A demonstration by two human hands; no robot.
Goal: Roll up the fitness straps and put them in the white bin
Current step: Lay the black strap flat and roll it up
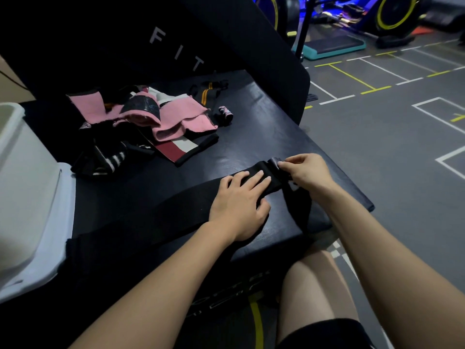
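A long black fitness strap (156,217) lies flat across the black padded bench (251,127), running from the lower left up to the right. My left hand (240,201) presses flat on the strap with fingers spread. My right hand (308,172) pinches the strap's far end, where a small fold or roll (274,163) has formed. A thinner black piece hangs over the bench edge below my right wrist. The white bin (27,187) stands at the left edge of the bench.
A heap of pink, black and striped straps (151,122) lies at the back of the bench, with a small rolled strap (225,113) beside it. A black upright pad rises behind. Grey gym floor with painted lines lies to the right. My bare knees are below the bench.
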